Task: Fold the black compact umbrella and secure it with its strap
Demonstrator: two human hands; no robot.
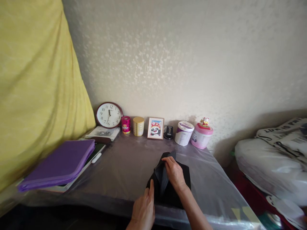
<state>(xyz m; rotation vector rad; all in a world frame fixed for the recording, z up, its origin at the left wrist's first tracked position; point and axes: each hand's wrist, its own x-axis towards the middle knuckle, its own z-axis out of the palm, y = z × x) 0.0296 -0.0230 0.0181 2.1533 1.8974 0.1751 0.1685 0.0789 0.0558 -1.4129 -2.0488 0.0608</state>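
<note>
A black folded cloth (pixel 171 196) lies near the front edge of the table, one flap of it raised and showing a dark grey inner side. My right hand (pixel 174 172) is closed, with its fingertips pinching the raised flap near the top. At the cloth's left edge is my left hand (pixel 145 204), one digit stretched along the fabric and the others curled; it appears to grip that edge, though the undersides of the fingers are hidden.
Plastic film covers the table (pixel 124 172). Along the wall stand a clock (pixel 109 115), a pink tin (pixel 126 125), a yellow-lidded can (pixel 138 126), a panda picture frame (pixel 155 128) and two tubs (pixel 184 133). A purple folder (pixel 59 163) lies left; plastic bags (pixel 268 163) sit right.
</note>
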